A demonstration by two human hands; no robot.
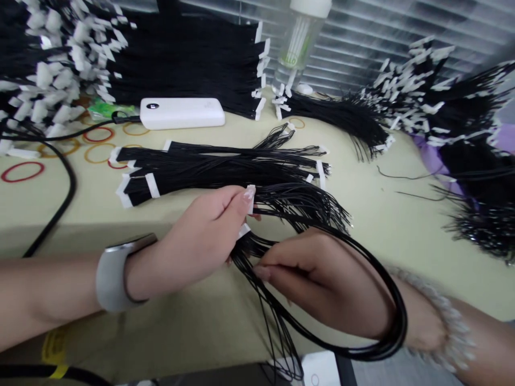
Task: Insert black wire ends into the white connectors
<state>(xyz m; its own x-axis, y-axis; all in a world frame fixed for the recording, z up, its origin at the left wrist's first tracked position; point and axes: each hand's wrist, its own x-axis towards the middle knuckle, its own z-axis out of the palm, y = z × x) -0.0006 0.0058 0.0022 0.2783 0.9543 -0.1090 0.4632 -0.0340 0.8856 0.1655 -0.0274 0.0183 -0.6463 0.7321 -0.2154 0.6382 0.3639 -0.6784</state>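
My left hand (213,222) is closed around the white-connector ends of a bundle of thin black wires, its thumb pressed on one white connector (251,199). From there the black wire bundle (396,316) bends in a wide loop that passes over my right wrist and comes back under the left hand. My right hand (322,279) has thumb and forefinger pinched on wires of this bundle, just right of the left hand. Loose wire ends hang below, at the table's front edge. Behind the hands lie flat black wire bundles (217,166) with white connectors.
A white power bank (183,113) with a black cable stands behind the bundles. Coloured rubber bands (22,171) lie at left. Large stacks of black wires (189,59) fill the back, with more piles (478,187) at right. A clear bottle (303,45) stands by the blinds.
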